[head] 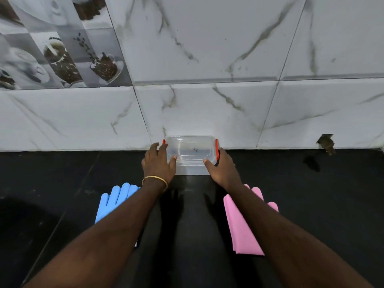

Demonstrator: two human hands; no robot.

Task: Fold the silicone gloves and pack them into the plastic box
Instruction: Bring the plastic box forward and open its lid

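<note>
A clear plastic box (190,151) with its lid on and red side clips stands on the black counter against the tiled wall. My left hand (159,163) grips its left end, thumb on the lid. On the box's right end my right hand (221,167) holds the same way, fingers by the red clip. A blue silicone glove (113,201) lies flat on the counter at the left, partly under my left forearm. At the right a pink silicone glove (243,229) lies flat, partly under my right forearm.
The black counter (311,204) runs wide on both sides and meets the white marble-patterned tiled wall (207,100) just behind the box. A small broken hole (326,143) shows in the wall at the right.
</note>
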